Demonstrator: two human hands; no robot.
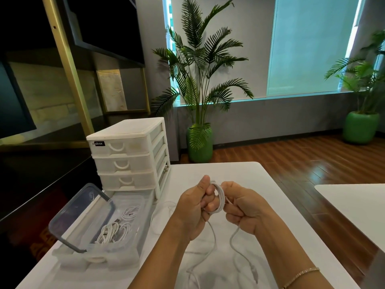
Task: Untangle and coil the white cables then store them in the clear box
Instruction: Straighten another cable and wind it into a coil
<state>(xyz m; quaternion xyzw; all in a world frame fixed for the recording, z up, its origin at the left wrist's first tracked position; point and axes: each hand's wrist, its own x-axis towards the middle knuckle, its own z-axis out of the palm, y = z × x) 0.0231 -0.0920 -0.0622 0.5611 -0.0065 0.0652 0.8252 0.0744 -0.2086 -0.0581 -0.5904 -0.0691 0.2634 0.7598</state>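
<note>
Above the white table [270, 184], my left hand [193, 207] grips a small coil of white cable [219, 197], with loops wound round its fingers. My right hand [241, 207] is curled round the same cable just right of the coil. The loose rest of the cable [233, 243] hangs down from both hands and trails over the table toward me. To the left stands the clear box [135, 243], open, with several coiled white cables [116, 228] inside. Its grey-rimmed lid [83, 213] leans upright against the box's left side.
A white three-drawer organiser [129, 155] stands on the table behind the clear box. A second white table [354, 203] lies to the right across a gap. Potted palms [200, 142] stand on the wooden floor beyond.
</note>
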